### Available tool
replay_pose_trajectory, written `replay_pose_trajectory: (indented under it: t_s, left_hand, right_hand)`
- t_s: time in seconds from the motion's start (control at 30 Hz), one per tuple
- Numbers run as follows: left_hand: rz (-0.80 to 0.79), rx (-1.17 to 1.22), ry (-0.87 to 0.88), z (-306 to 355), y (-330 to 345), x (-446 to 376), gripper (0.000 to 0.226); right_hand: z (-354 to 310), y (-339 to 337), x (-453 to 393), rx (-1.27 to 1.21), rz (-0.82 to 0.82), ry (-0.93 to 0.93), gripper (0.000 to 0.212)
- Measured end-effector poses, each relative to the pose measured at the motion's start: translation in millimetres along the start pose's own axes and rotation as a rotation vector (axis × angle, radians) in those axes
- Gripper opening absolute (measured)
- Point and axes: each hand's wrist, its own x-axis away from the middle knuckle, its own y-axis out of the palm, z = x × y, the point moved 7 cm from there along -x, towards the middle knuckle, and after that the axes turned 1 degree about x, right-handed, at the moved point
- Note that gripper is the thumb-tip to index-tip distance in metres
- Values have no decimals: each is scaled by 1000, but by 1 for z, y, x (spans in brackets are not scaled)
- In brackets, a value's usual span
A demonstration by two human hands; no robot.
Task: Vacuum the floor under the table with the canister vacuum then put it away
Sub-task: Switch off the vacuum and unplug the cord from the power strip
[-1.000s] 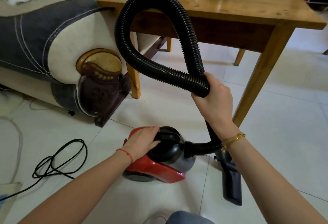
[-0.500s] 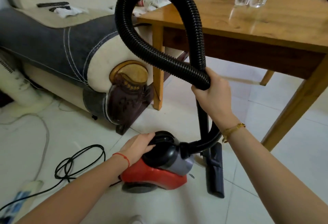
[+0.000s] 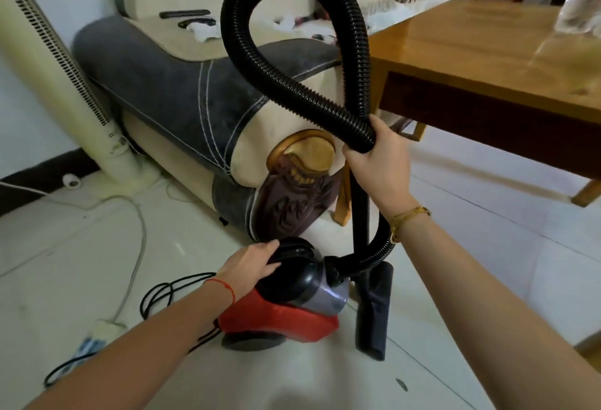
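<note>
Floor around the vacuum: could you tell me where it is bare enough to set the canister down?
Bare tile lies right of the floor nozzle, toward the table. Left of the canister is crowded: black cord, power strip, sofa behind.

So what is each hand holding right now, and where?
Right hand grips the black ribbed hose where its loop crosses. Left hand holds the black top handle of the red canister vacuum.

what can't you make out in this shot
Head view only:
- Left hand fingertips: hidden behind the vacuum top.
- Wand upper end: hidden by the right hand gripping the hose.
- Bottles on the table: blurred, cut off by the right edge.
</note>
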Motion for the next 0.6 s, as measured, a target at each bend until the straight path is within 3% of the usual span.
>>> replay_pose_trajectory:
  t_s: [0.37, 0.6]
  left_hand:
    - [7, -26, -25, -15, 5, -24, 37]
    - [87, -95, 20, 1, 1, -25, 31]
  right_hand:
    - [3, 62, -25, -8, -116, -17, 54]
    - [12, 80, -26, 8, -208, -9, 77]
